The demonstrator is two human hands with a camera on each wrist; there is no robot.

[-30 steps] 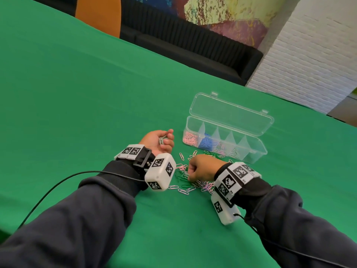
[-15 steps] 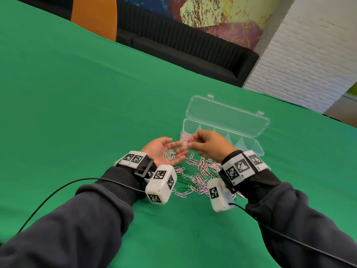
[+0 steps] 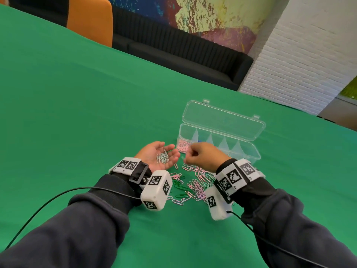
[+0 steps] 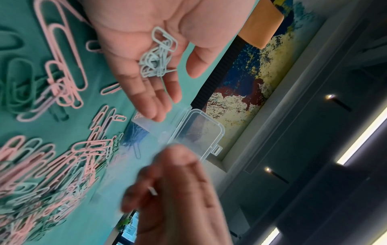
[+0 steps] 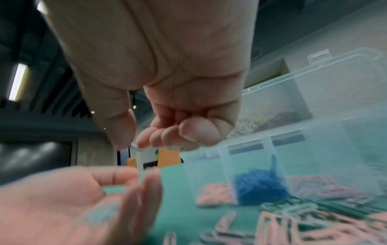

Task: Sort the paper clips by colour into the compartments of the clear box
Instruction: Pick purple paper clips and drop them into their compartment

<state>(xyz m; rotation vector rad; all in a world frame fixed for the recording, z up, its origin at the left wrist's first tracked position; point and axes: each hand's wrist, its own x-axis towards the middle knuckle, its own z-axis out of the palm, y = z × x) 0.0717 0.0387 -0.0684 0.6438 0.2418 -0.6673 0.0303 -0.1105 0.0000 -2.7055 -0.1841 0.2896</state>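
While the left hand (image 3: 161, 156) lies flat cupping white clips (image 3: 162, 157), the right hand (image 3: 202, 155), just beside, pinches one more (image 4: 153, 191).

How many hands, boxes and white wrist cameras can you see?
Hands: 2, left hand and right hand
Clear box: 1
White wrist cameras: 2
Total: 5

green table cover (image 3: 77, 113), orange chair (image 3: 90, 20), black sofa (image 3: 183, 51), white brick wall (image 3: 309, 55)
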